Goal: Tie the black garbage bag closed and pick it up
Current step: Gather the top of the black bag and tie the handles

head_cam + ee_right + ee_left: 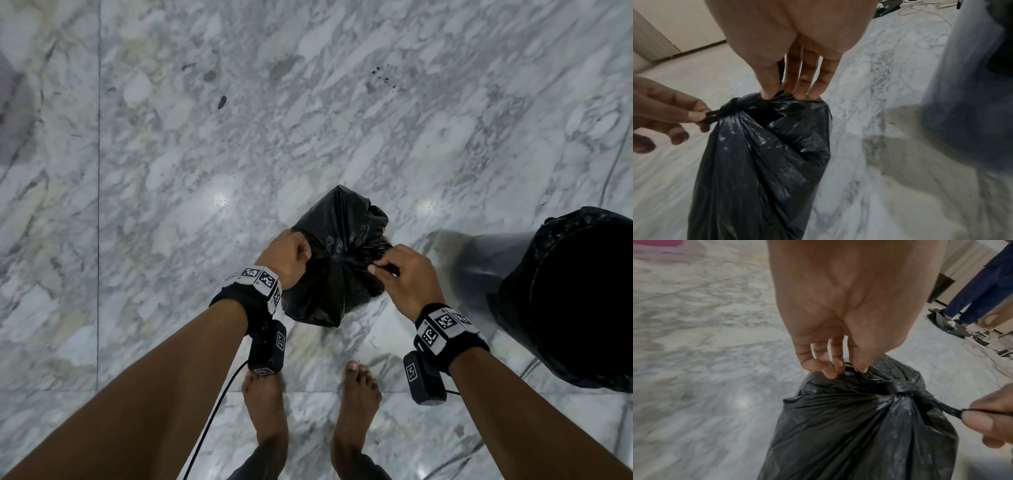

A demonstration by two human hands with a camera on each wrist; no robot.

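Observation:
The black garbage bag (337,274) sits in front of my bare feet, its mouth gathered into a knot (902,387). My left hand (303,255) pinches the bunched plastic on the knot's left side, seen close up at the left hand (844,371). My right hand (375,269) pinches the other end on the right. In the left wrist view that end is a thin taut strand (947,408). In the right wrist view the right hand (785,96) grips the bag (760,162) top beside the knot (731,105). Whether the bag rests on the floor is unclear.
A dark bin (479,270) with a black liner (534,260) stands just right of the bag. The marble floor (205,154) spreads ahead and to the left. A cable (219,404) hangs from my left wrist. Another person's legs (980,288) and loose cords (920,8) are farther off.

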